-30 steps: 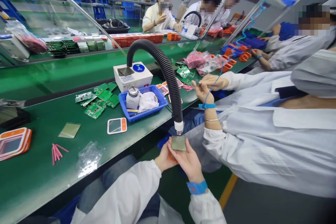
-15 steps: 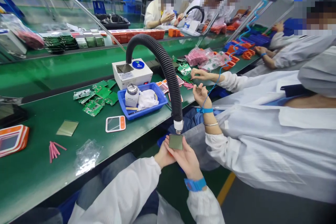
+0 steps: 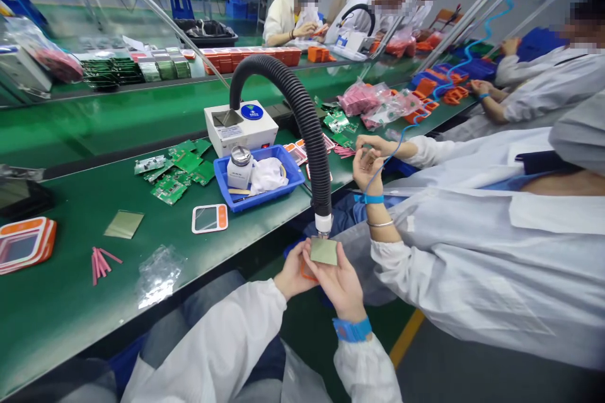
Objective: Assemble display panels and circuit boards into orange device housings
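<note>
Just under the nozzle of the black flexible hose [image 3: 309,119], my right hand [image 3: 341,280] holds a small greenish square panel [image 3: 324,251] by its edges. My left hand [image 3: 293,274] is closed on an orange-edged frame [image 3: 308,271], mostly hidden beneath my right hand. Both hands touch each other in front of the bench edge. A blue band circles my right wrist. On the bench lie an orange-and-white frame with a clear window [image 3: 209,218], another greenish square panel [image 3: 124,225] and several pink strips [image 3: 101,264].
A blue tray [image 3: 259,198] with a bottle and white cloth stands before the white box [image 3: 236,132]. Green circuit boards [image 3: 177,170] lie left of it. Crumpled clear plastic [image 3: 161,271] is near the bench edge. A co-worker's hands [image 3: 371,164] are close on the right.
The greenish panel in my right hand has tilted and now looks lighter. More of the orange edge shows below it. The co-worker's near hand has opened somewhat.
</note>
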### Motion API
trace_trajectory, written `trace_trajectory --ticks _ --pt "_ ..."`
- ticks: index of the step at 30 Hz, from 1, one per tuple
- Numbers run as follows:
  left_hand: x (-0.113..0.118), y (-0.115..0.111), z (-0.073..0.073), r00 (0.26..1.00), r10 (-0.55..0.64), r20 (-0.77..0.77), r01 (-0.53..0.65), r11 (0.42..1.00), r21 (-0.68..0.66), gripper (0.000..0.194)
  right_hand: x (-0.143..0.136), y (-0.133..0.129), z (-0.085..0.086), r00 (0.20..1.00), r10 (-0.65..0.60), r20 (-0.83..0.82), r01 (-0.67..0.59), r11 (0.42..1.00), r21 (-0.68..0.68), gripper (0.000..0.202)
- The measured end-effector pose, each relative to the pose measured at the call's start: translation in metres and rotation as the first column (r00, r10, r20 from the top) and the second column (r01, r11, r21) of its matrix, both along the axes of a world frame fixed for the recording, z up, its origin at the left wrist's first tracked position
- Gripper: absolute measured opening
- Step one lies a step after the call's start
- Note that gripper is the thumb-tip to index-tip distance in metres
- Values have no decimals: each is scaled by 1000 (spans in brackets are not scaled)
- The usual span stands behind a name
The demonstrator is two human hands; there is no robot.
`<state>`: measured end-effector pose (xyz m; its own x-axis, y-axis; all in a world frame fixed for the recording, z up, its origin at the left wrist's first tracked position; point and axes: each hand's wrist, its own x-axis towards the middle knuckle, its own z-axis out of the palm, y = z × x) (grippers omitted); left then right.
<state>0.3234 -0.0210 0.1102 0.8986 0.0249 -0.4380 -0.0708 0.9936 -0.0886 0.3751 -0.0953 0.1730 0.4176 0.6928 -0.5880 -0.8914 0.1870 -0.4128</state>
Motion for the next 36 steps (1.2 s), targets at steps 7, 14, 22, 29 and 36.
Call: trace_trajectory --ticks 7,14,22,29,36 --pt "12 -2 -5 983 -163 80 161 986 37 33 12 -54 6 994 -53 96 58 997 -55 30" --pt "28 -18 -3 951 -276 137 263 959 103 42 30 -121 11 952 -196 235 227 968 -110 35" --pt "20 -16 10 989 -100 112 72 971 228 44 16 -105 7 960 -118 254 165 971 -173 43" --pt "16 -15 13 997 -43 71 13 927 374 41 4 -97 12 931 -64 360 142 971 -194 80" --pt "-4 -42 10 935 -347 68 287 857 428 44 -11 -77 29 925 44 378 39 977 -209 73"
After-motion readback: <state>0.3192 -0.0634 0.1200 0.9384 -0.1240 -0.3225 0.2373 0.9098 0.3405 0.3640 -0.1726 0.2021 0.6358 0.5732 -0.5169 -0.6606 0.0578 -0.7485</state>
